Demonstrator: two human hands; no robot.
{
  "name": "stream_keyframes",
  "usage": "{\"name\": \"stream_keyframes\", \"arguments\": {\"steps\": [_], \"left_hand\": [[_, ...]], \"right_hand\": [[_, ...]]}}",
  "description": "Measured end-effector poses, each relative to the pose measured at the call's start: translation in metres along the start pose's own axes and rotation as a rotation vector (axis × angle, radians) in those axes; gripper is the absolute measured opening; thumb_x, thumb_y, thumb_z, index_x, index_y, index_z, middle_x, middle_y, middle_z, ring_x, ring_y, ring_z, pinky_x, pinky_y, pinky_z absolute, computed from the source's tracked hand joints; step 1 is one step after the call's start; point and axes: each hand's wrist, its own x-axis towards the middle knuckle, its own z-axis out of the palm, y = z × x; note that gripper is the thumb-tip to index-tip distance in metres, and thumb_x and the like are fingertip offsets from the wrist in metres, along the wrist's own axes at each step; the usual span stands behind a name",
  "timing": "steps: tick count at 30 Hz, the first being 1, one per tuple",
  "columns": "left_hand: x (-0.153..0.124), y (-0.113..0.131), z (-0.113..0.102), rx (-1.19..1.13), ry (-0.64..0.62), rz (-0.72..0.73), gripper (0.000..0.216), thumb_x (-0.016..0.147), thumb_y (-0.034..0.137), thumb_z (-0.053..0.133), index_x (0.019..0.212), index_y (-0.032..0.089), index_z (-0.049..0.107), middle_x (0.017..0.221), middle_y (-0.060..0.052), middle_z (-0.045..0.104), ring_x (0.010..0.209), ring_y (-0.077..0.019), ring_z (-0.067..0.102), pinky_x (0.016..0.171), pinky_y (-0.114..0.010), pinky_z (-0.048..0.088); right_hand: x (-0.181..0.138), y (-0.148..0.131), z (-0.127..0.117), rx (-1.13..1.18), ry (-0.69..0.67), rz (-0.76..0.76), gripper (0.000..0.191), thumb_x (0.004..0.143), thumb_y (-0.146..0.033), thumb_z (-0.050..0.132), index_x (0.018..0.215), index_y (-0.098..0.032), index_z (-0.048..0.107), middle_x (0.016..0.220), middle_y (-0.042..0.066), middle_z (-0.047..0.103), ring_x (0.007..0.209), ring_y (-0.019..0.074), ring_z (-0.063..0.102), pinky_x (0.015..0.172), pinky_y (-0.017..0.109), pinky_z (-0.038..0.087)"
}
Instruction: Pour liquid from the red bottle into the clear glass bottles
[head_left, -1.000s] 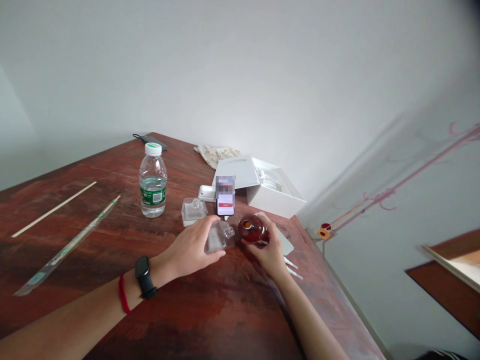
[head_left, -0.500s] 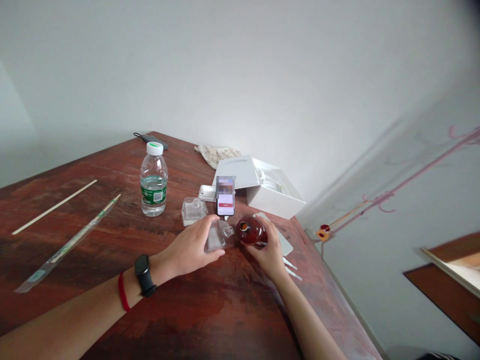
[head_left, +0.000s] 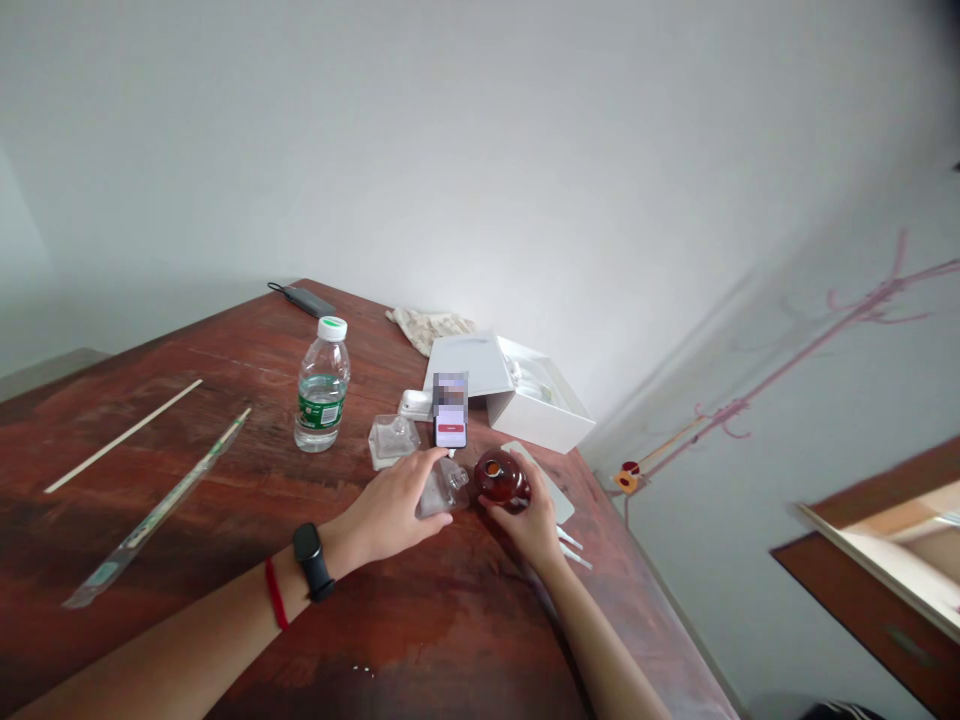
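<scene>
My left hand [head_left: 401, 502] is closed around a small clear square bottle [head_left: 442, 488], thumb in front and fingers behind, its neck pointing right. In my right hand [head_left: 531, 515] is a round brown bottle [head_left: 501, 476] with an open mouth, gripped from the right side. The two bottles are close together with a narrow gap between them. Just behind the clear bottle stands a phone [head_left: 451, 412] with a lit screen. Another clear square container [head_left: 394, 438] lies to the left of the phone.
A capped water bottle [head_left: 322, 388] stands left of my hands. Farther left lie a thin wooden stick [head_left: 124, 437] and wrapped chopsticks [head_left: 161, 510]. Behind the phone are an open white box [head_left: 540, 410] and a cloth [head_left: 427, 328]. White-tipped sticks [head_left: 574, 550] lie beyond my right hand.
The whole view has shifted slightly, so things on the table sit a little lower. Both hands keep their hold on the bottles, which stay side by side.
</scene>
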Motion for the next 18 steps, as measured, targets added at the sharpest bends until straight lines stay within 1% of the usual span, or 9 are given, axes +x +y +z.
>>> {"name": "stream_keyframes", "arguments": {"steps": [5,7,10,13,18], "left_hand": [[0.004,-0.004,-0.007,-0.008,-0.033,-0.012,0.077,0.087,0.031,0.084,0.150,0.020,0.043,0.153,-0.023,0.061,0.140,-0.0410,0.062,0.117,-0.058,0.051],[0.005,-0.005,-0.009,-0.022,-0.051,-0.001,0.079,0.086,0.033,0.087,0.150,0.021,0.043,0.151,-0.022,0.063,0.137,-0.0411,0.065,0.114,-0.057,0.053],[0.007,-0.007,-0.012,-0.051,-0.083,0.026,0.082,0.082,0.033,0.091,0.149,0.021,0.045,0.150,-0.022,0.064,0.135,-0.0416,0.066,0.113,-0.058,0.054],[0.009,-0.009,-0.013,-0.083,-0.106,0.055,0.088,0.079,0.028,0.094,0.151,0.022,0.044,0.152,-0.022,0.063,0.136,-0.0414,0.066,0.114,-0.058,0.052],[0.012,-0.015,-0.015,-0.125,-0.146,0.104,0.094,0.076,0.023,0.095,0.154,0.023,0.043,0.155,-0.021,0.060,0.142,-0.0397,0.061,0.119,-0.058,0.047]], "right_hand": [[0.002,-0.011,-0.002,0.006,-0.007,0.003,0.078,0.079,-0.048,0.085,0.148,-0.024,0.057,0.139,0.017,0.070,0.125,0.0387,0.071,0.097,0.055,0.063],[0.002,-0.019,-0.006,0.000,-0.037,-0.005,0.080,0.077,-0.047,0.086,0.147,-0.025,0.057,0.141,0.016,0.070,0.127,0.0385,0.070,0.099,0.055,0.062],[0.001,-0.034,-0.016,-0.039,-0.085,-0.014,0.081,0.072,-0.043,0.090,0.145,-0.026,0.059,0.139,0.015,0.072,0.130,0.0398,0.069,0.105,0.058,0.058],[-0.003,-0.049,-0.028,-0.086,-0.129,-0.017,0.084,0.070,-0.041,0.093,0.145,-0.027,0.059,0.141,0.013,0.072,0.134,0.0396,0.067,0.112,0.059,0.053],[-0.013,-0.064,-0.044,-0.161,-0.185,0.007,0.084,0.067,-0.041,0.094,0.143,-0.026,0.061,0.141,0.014,0.071,0.133,0.0399,0.067,0.113,0.059,0.051]]}}
